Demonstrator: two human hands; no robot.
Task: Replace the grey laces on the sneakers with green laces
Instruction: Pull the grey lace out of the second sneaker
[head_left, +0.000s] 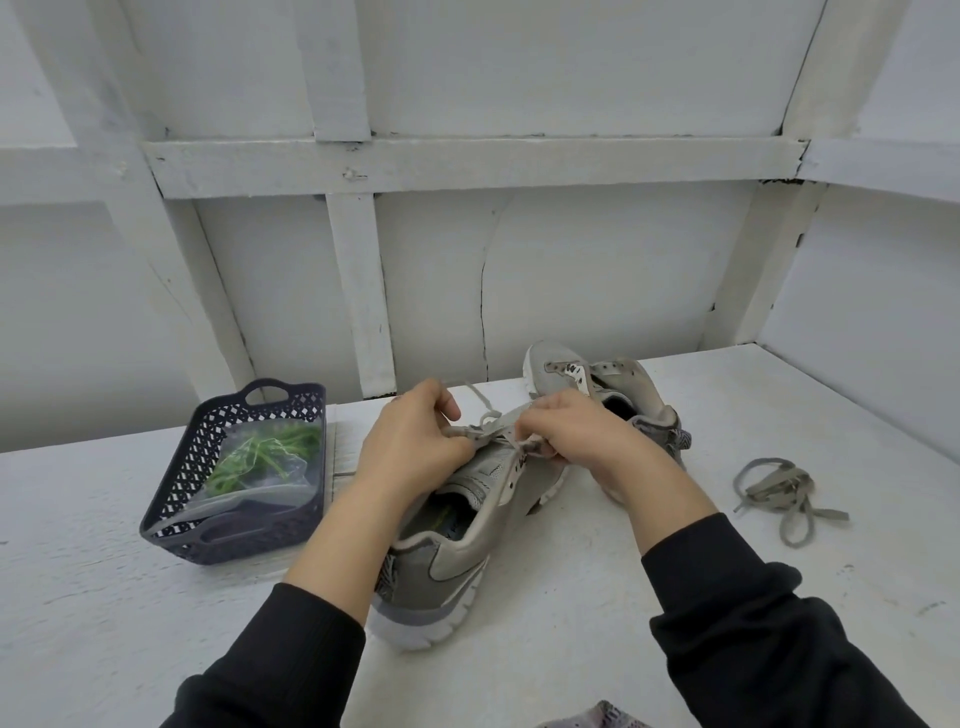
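Note:
A grey sneaker (457, 551) lies in the middle of the white table, heel toward me. My left hand (415, 441) and my right hand (571, 436) meet over its front and each pinches the grey lace (491, 423) that runs between them above the eyelets. A second grey sneaker (618, 379) without a lace stands behind my right hand. A loose grey lace (779, 491) lies in a heap on the table to the right. The green laces (265, 452) sit in a clear bag inside the basket at the left.
A dark plastic basket (228, 540) stands at the left of the table (104, 597). White panelled walls close the back and the right side. A patterned cloth (602, 717) shows at the bottom edge.

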